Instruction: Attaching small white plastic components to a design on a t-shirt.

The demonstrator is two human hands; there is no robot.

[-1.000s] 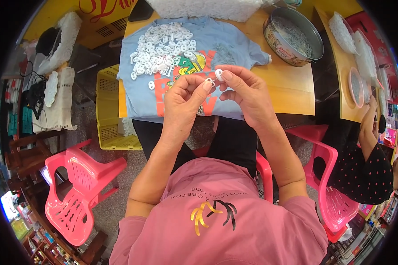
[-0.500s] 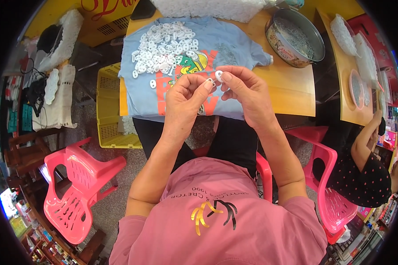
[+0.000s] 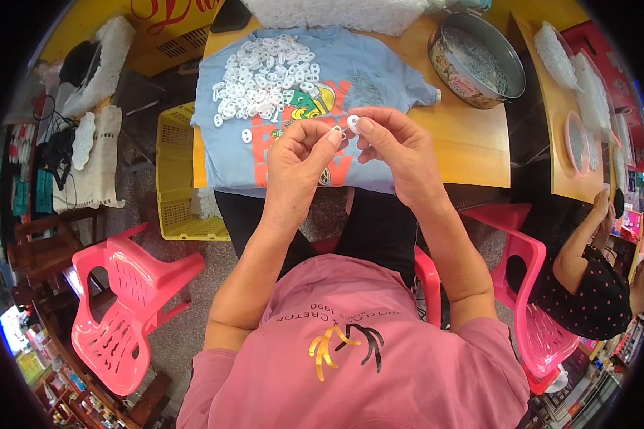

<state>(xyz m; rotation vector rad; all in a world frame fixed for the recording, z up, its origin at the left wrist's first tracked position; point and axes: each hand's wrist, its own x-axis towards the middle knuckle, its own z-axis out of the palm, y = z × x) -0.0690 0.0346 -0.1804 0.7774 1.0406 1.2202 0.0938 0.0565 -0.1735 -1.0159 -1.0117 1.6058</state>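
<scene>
Left hand [image 3: 300,157]: thumb and finger pinch a small piece [image 3: 341,133], kind unclear.
Right hand [image 3: 402,154]: pinches a white tab [image 3: 353,122] at three o'clock of that piece, likely fingertip-only for fine control.
Pile [image 3: 265,75]: white tabs at ten o'clock, seemingly kept within reach.
Blue shirt [image 3: 229,163]: spread beneath, probably stopping parts sliding.
Tin [image 3: 459,77]: two o'clock, its wall containing metal bits [image 3: 479,58].

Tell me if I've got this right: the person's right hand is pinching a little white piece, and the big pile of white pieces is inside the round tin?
One bit is wrong: the pile of white pieces lies on the blue shirt, not inside the round tin. The head view shows it. The right hand is pinching a little white piece.
</scene>
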